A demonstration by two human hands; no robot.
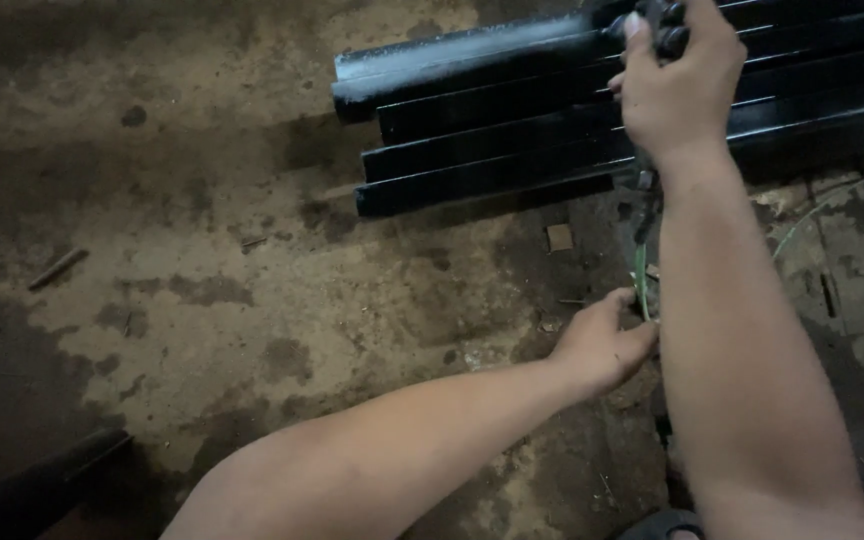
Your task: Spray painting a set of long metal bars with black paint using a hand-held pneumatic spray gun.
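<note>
Right hand [677,85] is closed around dark tool handles [657,25] at the far right, over black steel tubes [512,130]; left hand [602,345] pinches a thin green wire [641,285] nearer, above the floor [202,300]; a cut looks underway, needing the wire held taut

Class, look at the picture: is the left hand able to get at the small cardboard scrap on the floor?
Probably yes: the left hand pinches a green strip, but the scrap lies close ahead on bare floor with nothing between.

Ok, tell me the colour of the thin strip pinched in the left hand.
Green; the strip shows best in the head view.
</note>
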